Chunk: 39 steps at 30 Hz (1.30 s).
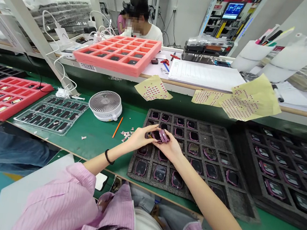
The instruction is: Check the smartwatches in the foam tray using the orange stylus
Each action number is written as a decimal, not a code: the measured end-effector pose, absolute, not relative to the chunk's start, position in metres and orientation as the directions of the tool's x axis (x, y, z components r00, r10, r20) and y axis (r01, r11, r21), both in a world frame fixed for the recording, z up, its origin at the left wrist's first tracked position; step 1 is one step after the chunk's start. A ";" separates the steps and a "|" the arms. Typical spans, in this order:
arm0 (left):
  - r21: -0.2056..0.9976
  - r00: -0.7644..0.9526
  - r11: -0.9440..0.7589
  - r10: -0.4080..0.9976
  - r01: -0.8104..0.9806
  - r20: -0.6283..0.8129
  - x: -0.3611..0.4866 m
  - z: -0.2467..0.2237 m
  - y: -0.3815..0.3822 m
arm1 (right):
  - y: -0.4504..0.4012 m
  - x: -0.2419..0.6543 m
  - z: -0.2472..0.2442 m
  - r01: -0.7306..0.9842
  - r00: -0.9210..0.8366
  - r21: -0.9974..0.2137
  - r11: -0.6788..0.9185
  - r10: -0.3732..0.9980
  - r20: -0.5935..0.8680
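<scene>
Both hands meet over the left part of a dark grey foam tray (pixel 151 174). A small purple-framed part (pixel 163 135) is held between them. My right hand (pixel 170 147) is closed around its right side. The fingers of my left hand (pixel 143 137) pinch at its left side, where a small dark piece shows; its details are too small to tell. Purple-framed pieces with dark faces sit in many of the tray's compartments, below and beside the hands.
A white fan (pixel 105 105), an orange stick (pixel 117 127) and small white pieces (pixel 126 135) lie left of the tray. Further left are a clear tray (pixel 65 128) and a pink tray (pixel 11 108). Another foam tray (pixel 250 168) is at right. A person (pixel 149 30) sits beyond the shelf.
</scene>
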<state>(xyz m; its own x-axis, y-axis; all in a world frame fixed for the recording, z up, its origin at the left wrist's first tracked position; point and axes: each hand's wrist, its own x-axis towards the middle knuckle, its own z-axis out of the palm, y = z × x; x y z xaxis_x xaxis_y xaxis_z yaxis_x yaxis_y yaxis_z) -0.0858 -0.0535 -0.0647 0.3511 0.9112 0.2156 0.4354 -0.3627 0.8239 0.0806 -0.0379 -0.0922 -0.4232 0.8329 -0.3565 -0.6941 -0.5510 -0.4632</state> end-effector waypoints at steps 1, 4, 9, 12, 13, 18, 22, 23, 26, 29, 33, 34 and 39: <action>0.862 0.364 -0.345 0.908 0.371 0.207 -0.087 -0.067 -0.051 | -0.039 0.080 -0.092 -0.691 -0.423 -0.462 -0.556 0.829 -0.365; 0.943 0.406 -0.269 0.898 0.197 0.171 -0.088 -0.073 -0.047 | -0.040 0.077 -0.091 -0.683 -0.420 -0.458 -0.568 0.819 -0.390; 0.952 0.412 -0.245 0.899 0.184 0.152 -0.078 -0.078 -0.047 | -0.041 0.075 -0.089 -0.686 -0.397 -0.446 -0.575 0.809 -0.433; 0.932 0.427 -0.294 0.886 0.213 0.182 -0.072 -0.079 -0.048 | -0.040 0.075 -0.091 -0.685 -0.391 -0.452 -0.572 0.811 -0.435; 0.914 0.432 -0.327 0.879 0.240 0.201 -0.071 -0.079 -0.048 | -0.040 0.075 -0.091 -0.686 -0.396 -0.453 -0.569 0.814 -0.424; 0.765 0.397 -0.464 0.869 0.447 0.295 -0.065 -0.079 -0.051 | -0.041 0.074 -0.091 -0.693 -0.394 -0.465 -0.551 0.829 -0.397; 0.719 0.429 -0.478 0.862 0.504 0.272 -0.065 -0.075 -0.049 | -0.045 0.073 -0.088 -0.697 -0.387 -0.450 -0.558 0.821 -0.419; 0.721 0.455 -0.479 0.854 0.501 0.252 -0.067 -0.074 -0.047 | -0.045 0.073 -0.088 -0.694 -0.393 -0.453 -0.560 0.822 -0.413; 0.732 0.526 -0.485 0.826 0.479 0.204 -0.071 -0.068 -0.044 | -0.046 0.072 -0.089 -0.681 -0.402 -0.473 -0.559 0.825 -0.396; 0.741 0.506 -0.457 0.843 0.492 0.184 -0.073 -0.062 -0.043 | -0.047 0.072 -0.089 -0.667 -0.402 -0.487 -0.564 0.823 -0.402; 0.739 0.499 -0.431 0.854 0.519 0.147 -0.074 -0.056 -0.041 | -0.047 0.074 -0.088 -0.633 -0.426 -0.511 -0.581 0.813 -0.396; 0.730 0.517 -0.439 0.845 0.524 0.137 -0.074 -0.054 -0.040 | -0.047 0.074 -0.088 -0.623 -0.434 -0.519 -0.586 0.810 -0.394; 0.674 0.593 -0.498 0.798 0.546 0.109 -0.076 -0.050 -0.036 | -0.046 0.076 -0.093 -0.597 -0.450 -0.531 -0.601 0.799 -0.399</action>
